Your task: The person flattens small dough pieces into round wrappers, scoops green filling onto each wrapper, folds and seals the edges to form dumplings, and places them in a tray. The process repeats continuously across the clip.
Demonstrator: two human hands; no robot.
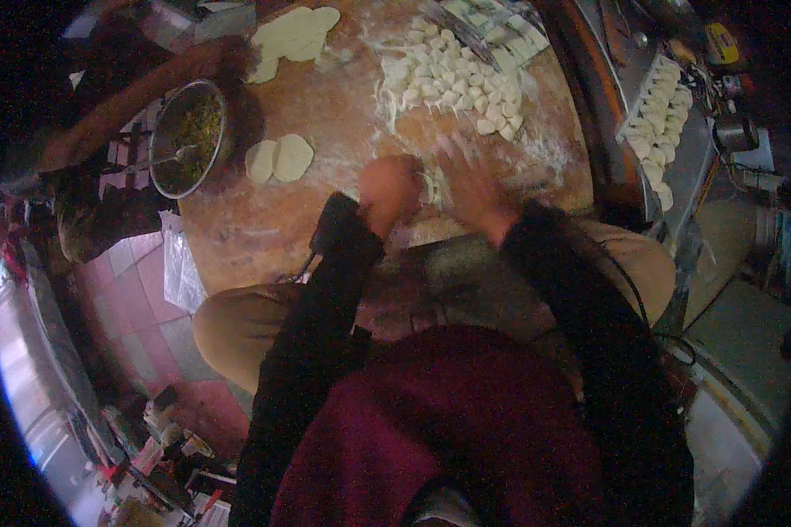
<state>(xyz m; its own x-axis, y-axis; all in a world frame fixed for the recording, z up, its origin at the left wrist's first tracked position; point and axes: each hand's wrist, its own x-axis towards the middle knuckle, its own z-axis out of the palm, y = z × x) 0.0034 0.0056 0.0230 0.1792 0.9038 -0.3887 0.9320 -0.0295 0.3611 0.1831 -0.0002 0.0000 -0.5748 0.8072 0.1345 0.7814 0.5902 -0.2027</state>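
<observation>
A small pale piece of dough [431, 187] lies between my two hands near the board's front edge. My left hand [391, 189] is curled at its left side, the fingers closed on its edge as far as the blur shows. Stretched forward at its right side is my right hand [476, 189], smeared by motion, with fingers extended. Whether anything lies under the right palm is hidden. Beyond my hands, a heap of small dough lumps [457, 81] rests on the floured wooden board [325, 105]. Two flat round wrappers [279, 159] overlap to the left.
A metal bowl of chopped filling [193, 132] with a spoon stands at the left. Another person's arm [141, 97] reaches in beside it, towards more flat wrappers [299, 35]. Shaped dumplings [661, 119] sit on a tray at the right. A flat, pale object [492, 31] lies at the far edge.
</observation>
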